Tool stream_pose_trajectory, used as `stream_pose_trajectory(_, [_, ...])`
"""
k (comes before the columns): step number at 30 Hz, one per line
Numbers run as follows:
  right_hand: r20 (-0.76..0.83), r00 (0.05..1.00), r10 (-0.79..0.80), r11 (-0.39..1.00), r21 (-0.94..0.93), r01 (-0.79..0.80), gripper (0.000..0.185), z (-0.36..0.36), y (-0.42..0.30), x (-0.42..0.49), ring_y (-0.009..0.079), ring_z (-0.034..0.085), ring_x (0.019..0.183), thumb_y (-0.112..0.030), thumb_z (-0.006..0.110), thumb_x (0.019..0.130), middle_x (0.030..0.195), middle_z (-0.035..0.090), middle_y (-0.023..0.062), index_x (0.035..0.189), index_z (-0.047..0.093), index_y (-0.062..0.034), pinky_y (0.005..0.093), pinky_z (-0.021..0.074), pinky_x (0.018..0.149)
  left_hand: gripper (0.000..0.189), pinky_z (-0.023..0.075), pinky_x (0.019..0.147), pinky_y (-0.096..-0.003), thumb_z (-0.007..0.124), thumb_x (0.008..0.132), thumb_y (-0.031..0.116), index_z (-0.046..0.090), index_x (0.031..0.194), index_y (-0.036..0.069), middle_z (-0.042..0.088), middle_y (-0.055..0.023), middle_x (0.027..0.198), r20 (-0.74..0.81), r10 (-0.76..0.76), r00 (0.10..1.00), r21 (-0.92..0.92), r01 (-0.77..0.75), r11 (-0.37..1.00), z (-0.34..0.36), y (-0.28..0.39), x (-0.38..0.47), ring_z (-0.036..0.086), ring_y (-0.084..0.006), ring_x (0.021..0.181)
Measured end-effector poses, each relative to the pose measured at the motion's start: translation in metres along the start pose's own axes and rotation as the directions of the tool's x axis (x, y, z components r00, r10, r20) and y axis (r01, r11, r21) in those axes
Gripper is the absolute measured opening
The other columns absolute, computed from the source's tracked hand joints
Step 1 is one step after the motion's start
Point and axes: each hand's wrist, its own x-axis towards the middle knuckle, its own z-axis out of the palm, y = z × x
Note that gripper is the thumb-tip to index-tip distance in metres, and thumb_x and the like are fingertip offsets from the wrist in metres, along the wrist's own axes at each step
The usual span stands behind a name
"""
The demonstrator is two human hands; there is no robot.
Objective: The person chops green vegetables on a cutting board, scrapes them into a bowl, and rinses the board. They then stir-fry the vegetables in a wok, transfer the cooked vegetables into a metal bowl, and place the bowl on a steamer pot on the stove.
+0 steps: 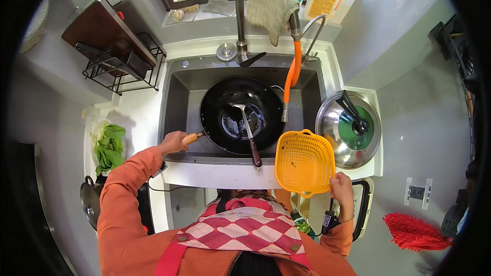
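Observation:
My left hand point(173, 143) is closed around the wooden handle of a black wok point(215, 122), which sits in the sink. A metal spatula with a dark handle point(254, 149) lies in the wok, its handle end over the sink's front rim. Some liquid glistens at the wok's bottom. My right hand point(341, 188) grips the right side of a yellow plastic colander basket point(305, 161), held over the counter's front edge at the sink's front right corner. Small dark green bits cling inside the basket. The hand's fingers are partly hidden by its rim.
A faucet point(242, 46) with a draped mesh cloth point(270, 7) and an orange hose point(290, 73) stands behind the sink point(178, 99). At right lies a steel lid point(330, 122). Leafy greens point(109, 149) and a rack point(119, 84) holding a cutting board point(111, 30) are at left.

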Motion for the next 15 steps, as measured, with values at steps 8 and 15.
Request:
stream_pose_trajectory(8, [0.078,0.997,-0.005,0.977,0.211,-0.012,0.009,-0.007,0.000,-0.030,0.0061,0.041,0.038,-0.008,0.051,0.087,0.054,0.051,-0.0001,0.080,0.052,-0.0034,0.0209,0.0308,0.035,0.032,0.0481,0.073,-0.0417,0.076,0.064,0.024,0.065,0.090,0.010,0.066,-0.0140,0.081,0.044,0.075,0.996,0.116,-0.079,0.990,0.033,0.015,0.051,0.063,-0.0326,0.081])
stream_pose_trajectory(15, [0.155,0.988,0.020,0.979,0.199,-0.051,0.006,0.000,-0.021,-0.033,0.0050,0.044,0.039,-0.006,0.053,0.085,0.054,0.051,-0.0006,0.082,0.055,-0.0018,0.0201,0.0328,0.036,0.033,0.0480,0.074,-0.0421,0.076,0.064,0.025,0.064,0.093,0.013,0.066,-0.0121,0.084,0.025,0.106,0.994,0.224,-0.109,0.968,0.028,-0.006,0.083,0.063,-0.0314,0.085])
